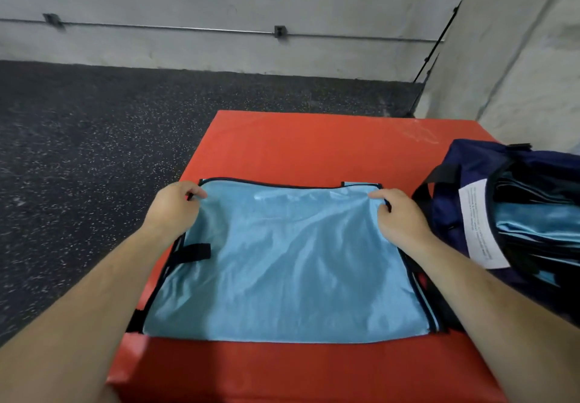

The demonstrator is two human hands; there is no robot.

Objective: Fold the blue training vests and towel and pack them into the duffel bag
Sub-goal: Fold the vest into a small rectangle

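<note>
My left hand [174,203] and right hand [398,214] pinched the far corners of a blue vest [282,261] spread on the red tabletop [314,148], the open duffel bag [470,167] beside it.

1. The light blue vest [288,264], trimmed in black, lies spread flat and slightly wrinkled. The left hand [172,204] and right hand [398,214] pinch its far corners.
2. The navy duffel bag [470,167] lies open just right of the right-hand grip, with folded blue cloth [533,223] inside.
</note>
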